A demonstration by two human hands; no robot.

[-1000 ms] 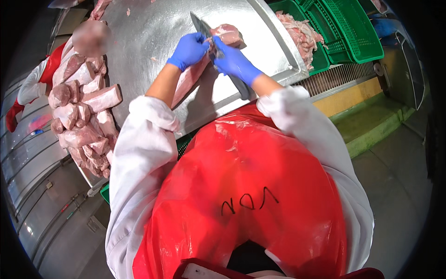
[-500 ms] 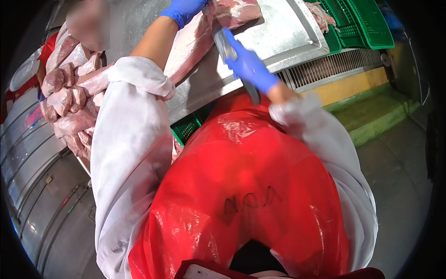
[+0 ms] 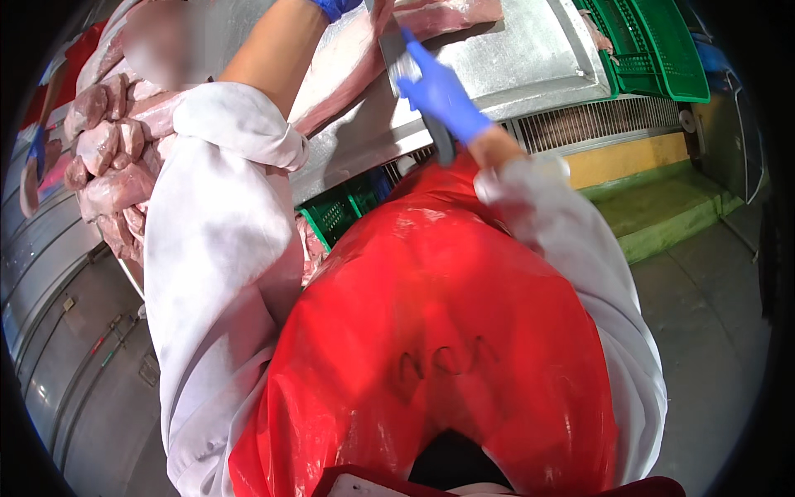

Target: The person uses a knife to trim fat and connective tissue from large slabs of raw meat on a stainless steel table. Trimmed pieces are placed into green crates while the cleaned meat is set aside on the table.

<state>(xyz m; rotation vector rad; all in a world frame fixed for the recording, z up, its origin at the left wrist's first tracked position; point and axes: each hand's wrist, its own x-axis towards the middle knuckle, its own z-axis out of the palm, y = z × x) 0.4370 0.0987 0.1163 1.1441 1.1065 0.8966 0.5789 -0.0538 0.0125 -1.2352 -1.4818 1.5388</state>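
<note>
My right hand (image 3: 449, 101), in a blue glove, grips a knife (image 3: 441, 139) by its dark handle, with the index finger stretched out along the blade. The blade's far part lies against the edge of a long pale-pink slab of meat (image 3: 352, 76). At the top edge of the picture is my left hand (image 3: 334, 7), also blue-gloved and mostly cut off beside the far part of the meat. Its fingers are out of sight. A second pink length of meat (image 3: 454, 18) extends to the right over the metal work surface (image 3: 538, 54).
Many meat chunks are heaped at the left (image 3: 108, 149). Green crates stand at the right (image 3: 662, 50) and under the table's near edge (image 3: 330, 222). A co-worker's blue-gloved hand (image 3: 37, 147) shows at far left. A green step (image 3: 654, 211) lies right.
The view has shifted, bringing the tray and meat rightward in the picture. My right hand and knife have moved slightly left along the meat. A co-worker's gloved hand now shows at far left.
</note>
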